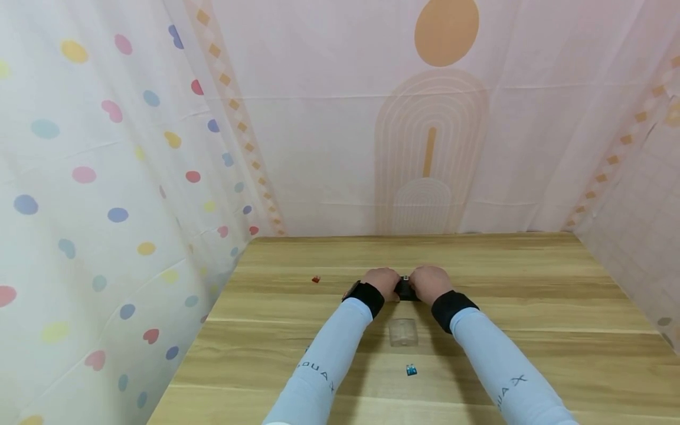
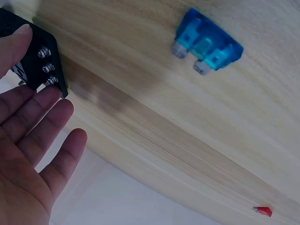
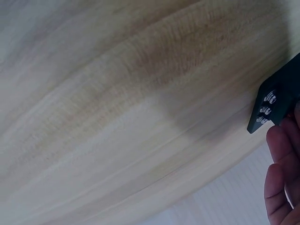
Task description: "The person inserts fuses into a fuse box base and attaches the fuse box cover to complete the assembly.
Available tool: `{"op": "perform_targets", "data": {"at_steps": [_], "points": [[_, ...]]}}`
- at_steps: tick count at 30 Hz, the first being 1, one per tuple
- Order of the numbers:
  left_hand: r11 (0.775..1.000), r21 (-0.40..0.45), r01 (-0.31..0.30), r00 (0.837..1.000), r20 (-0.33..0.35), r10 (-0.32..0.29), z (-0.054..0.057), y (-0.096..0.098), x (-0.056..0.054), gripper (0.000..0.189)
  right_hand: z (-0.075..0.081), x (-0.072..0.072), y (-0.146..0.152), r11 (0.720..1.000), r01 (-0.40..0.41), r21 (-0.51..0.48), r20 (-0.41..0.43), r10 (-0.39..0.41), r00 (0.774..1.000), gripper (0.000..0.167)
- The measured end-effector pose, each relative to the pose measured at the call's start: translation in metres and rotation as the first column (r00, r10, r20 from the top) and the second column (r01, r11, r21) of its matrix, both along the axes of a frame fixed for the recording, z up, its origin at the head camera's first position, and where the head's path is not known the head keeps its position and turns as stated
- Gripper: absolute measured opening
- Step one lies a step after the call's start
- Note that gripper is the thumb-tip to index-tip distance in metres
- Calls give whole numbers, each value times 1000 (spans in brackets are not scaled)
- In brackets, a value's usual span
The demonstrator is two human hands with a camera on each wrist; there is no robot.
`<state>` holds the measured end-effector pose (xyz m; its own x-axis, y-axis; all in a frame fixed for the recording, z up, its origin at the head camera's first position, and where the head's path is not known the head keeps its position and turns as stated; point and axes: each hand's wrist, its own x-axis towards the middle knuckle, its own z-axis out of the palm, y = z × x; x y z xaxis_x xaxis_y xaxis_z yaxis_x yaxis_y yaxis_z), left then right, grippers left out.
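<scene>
Between both hands, toward the back of the table, is a black fuse block with a row of metal screw terminals along its side. My left hand pinches its left end; in the left wrist view the thumb lies on the block with fingertips at its edge and the other fingers spread. On the right end my right hand grips the block, its fingers curled close by the terminals. A clear plastic cover lies in front of the block. Nearer still lies a blue blade fuse.
A small red blade fuse lies on the wooden table, left of the hands. Behind the table hangs a patterned curtain, and a dotted one runs along the left side.
</scene>
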<state>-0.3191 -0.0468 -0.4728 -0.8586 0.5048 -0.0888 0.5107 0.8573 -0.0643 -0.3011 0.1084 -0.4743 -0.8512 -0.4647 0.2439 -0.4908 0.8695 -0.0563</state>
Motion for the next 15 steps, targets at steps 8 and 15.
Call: {"op": "perform_targets", "data": {"at_steps": [8, 15], "points": [[1000, 2, 9, 1000, 10, -9, 8, 6, 3, 21, 1, -2, 7, 1000, 7, -5, 35, -7, 999, 16], [1000, 10, -3, 1000, 19, 3, 13, 3, 3, 20, 3, -2, 12, 1000, 22, 0, 41, -22, 999, 15]]}}
